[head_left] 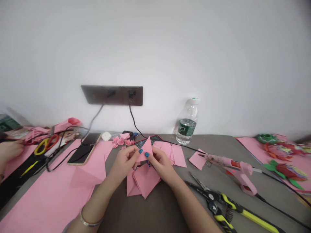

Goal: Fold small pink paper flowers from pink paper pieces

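Head camera view: Two hands meet above a grey tabletop [116,213], working a folded pink paper piece [146,149] whose sharp tip points up toward the wall. Left hand [126,161] and right hand [163,164] each pinch a side of it between thumb and curled fingers, with little gap between the digits. Below it lie overlapping pink paper squares [147,181], apparently creased. Judging by its shape, the held piece is partly folded; whether its creasing is complete cannot be told.

Small pink paper blossoms [118,141] sit behind the left hand, seemingly shaped already, while more pink slips [179,156] lie beyond the right hand and a large pink sheet [55,191] spreads flat at left, apparently unworked. A pink glue gun [239,168] rests at right, near yellow-and-black cutters [211,196], neither in hand. At far left, another person's hand [12,152] enters the scene.
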Motion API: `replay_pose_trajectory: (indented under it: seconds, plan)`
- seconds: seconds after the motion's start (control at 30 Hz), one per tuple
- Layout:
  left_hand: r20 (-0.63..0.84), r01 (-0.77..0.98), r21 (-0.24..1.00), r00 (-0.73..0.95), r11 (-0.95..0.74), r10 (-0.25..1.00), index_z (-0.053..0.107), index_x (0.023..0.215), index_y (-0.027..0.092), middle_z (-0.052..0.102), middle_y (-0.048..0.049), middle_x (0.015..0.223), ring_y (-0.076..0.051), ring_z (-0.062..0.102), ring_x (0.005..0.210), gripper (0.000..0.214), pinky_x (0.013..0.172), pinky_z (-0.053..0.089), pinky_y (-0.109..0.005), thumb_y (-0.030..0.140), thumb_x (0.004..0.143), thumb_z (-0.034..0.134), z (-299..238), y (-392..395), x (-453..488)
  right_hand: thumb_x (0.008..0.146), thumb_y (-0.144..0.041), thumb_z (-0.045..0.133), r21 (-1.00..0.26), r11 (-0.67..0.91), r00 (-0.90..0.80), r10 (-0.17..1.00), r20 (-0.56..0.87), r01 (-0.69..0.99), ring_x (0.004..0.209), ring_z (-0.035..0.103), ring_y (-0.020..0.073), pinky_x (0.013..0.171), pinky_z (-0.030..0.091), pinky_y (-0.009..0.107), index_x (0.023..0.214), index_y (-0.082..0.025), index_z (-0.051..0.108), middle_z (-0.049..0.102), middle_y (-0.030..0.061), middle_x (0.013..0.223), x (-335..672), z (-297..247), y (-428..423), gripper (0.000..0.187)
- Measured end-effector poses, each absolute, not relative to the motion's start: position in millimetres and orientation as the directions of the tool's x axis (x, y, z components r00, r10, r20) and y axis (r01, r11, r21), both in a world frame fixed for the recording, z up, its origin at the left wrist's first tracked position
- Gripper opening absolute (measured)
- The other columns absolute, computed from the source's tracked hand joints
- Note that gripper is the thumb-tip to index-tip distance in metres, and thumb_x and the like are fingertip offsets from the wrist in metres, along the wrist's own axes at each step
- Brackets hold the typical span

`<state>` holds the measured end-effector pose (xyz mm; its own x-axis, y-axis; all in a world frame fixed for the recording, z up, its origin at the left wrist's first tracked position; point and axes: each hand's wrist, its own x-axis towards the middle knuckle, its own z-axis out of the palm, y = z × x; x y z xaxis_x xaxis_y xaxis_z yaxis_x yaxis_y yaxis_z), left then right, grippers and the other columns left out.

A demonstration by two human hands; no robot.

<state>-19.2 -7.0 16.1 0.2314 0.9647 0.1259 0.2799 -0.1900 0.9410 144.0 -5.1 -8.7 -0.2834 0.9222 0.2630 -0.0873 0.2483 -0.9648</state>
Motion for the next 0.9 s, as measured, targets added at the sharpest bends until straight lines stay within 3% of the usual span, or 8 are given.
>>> replay_pose_trajectory:
  seconds: [0.13, 0.23, 0.37, 0.43, 0.5, 0.6, 0.7, 0.9]
  plan:
    - [0.135, 0.229, 0.957, 0.194, -0.179, 0.972, 0.056, 0.073, 0.019, 0.056, 0.0052, 0.049, -0.011, 0.05, 0.041, 0.023, 0.043, 0.039, -0.02, 0.036, 0.089, 0.053, 12.5, -7.0, -20.5, 0.09, -0.054, 0.055, -0.972, 0.216, -0.311, 0.922, 0.233, -0.089, 0.058, 0.043, 0.0129, 0.055, 0.036, 0.025, 0.081, -0.019, 0.058, 0.048, -0.002, 0.067, 143.0, -12.7, -5.4, 0.036]
    - [0.158, 0.209, 0.961, 0.124, -0.182, 0.98, 0.059, 0.075, 0.019, 0.056, 0.0051, 0.049, -0.011, 0.051, 0.041, 0.022, 0.042, 0.038, -0.019, 0.038, 0.087, 0.059, 10.4, -4.7, -25.8, 0.09, -0.053, 0.055, -0.977, 0.187, -0.388, 0.897, 0.211, -0.097, 0.059, 0.045, 0.0128, 0.056, 0.037, 0.025, 0.082, -0.019, 0.058, 0.051, -0.0013, 0.068, 141.7, -14.3, -6.3, 0.035]
    - [0.265, 0.12, 0.962, -0.185, -0.246, 0.946, 0.06, 0.078, 0.018, 0.053, 0.0061, 0.045, -0.007, 0.042, 0.036, 0.019, 0.038, 0.032, -0.017, 0.035, 0.086, 0.061, 16.5, 1.2, -38.0, 0.089, -0.055, 0.056, -0.981, 0.171, -0.422, 0.885, 0.196, -0.097, 0.056, 0.043, 0.0113, 0.055, 0.035, 0.024, 0.068, -0.019, 0.051, 0.049, -0.0026, 0.062, 140.9, -10.7, -9.1, 0.041]
    - [0.331, 0.06, 0.941, -0.356, -0.332, 0.874, 0.055, 0.069, 0.017, 0.053, 0.0057, 0.048, -0.005, 0.04, 0.038, 0.026, 0.039, 0.03, -0.015, 0.034, 0.088, 0.061, 21.0, 5.0, -43.4, 0.09, -0.056, 0.054, -0.984, 0.157, -0.448, 0.876, 0.177, -0.082, 0.052, 0.042, 0.0105, 0.052, 0.034, 0.024, 0.063, -0.019, 0.05, 0.048, -0.0031, 0.057, 142.0, -7.8, -10.3, 0.046]
    - [0.311, -0.016, 0.935, -0.443, -0.354, 0.841, 0.053, 0.069, 0.017, 0.053, 0.0068, 0.047, -0.004, 0.039, 0.038, 0.026, 0.039, 0.029, -0.014, 0.034, 0.087, 0.062, 23.6, 8.1, -45.9, 0.09, -0.056, 0.053, -0.989, 0.136, -0.518, 0.843, 0.143, -0.051, 0.049, 0.043, 0.0098, 0.05, 0.033, 0.024, 0.06, -0.019, 0.052, 0.048, -0.0028, 0.054, 143.7, -5.6, -11.5, 0.048]
    - [0.255, -0.088, 0.945, -0.408, -0.316, 0.877, 0.055, 0.077, 0.018, 0.059, 0.0054, 0.051, -0.006, 0.048, 0.04, 0.022, 0.043, 0.038, -0.015, 0.036, 0.085, 0.064, 22.4, 9.2, -43.3, 0.09, -0.055, 0.054, -0.995, 0.103, -0.62, 0.78, 0.089, -0.012, 0.047, 0.045, 0.0093, 0.047, 0.033, 0.023, 0.06, -0.018, 0.056, 0.052, -0.0015, 0.055, 145.2, -4.5, -13.0, 0.048]
    - [0.237, -0.062, 0.962, -0.305, -0.267, 0.922, 0.056, 0.084, 0.018, 0.065, 0.003, 0.055, -0.008, 0.055, 0.043, 0.022, 0.048, 0.044, -0.018, 0.039, 0.085, 0.064, 19.0, 6.3, -36.7, 0.09, -0.056, 0.053, -0.995, 0.088, -0.587, 0.804, 0.098, -0.046, 0.046, 0.045, 0.0093, 0.046, 0.033, 0.022, 0.065, -0.017, 0.057, 0.051, -0.0024, 0.054, 143.8, -6.3, -13.5, 0.046]
    - [0.206, 0.011, 0.978, -0.078, -0.206, 0.975, 0.051, 0.077, 0.019, 0.061, 0.0042, 0.048, -0.007, 0.047, 0.035, 0.028, 0.039, 0.036, -0.016, 0.043, 0.085, 0.064, 17.6, -2.4, -27.0, 0.086, -0.054, 0.061, -0.979, 0.113, -0.447, 0.877, 0.179, -0.17, 0.05, 0.043, 0.0092, 0.05, 0.036, 0.022, 0.083, -0.018, 0.057, 0.048, -0.0051, 0.06, 139.2, -10.6, -11.6, 0.036]
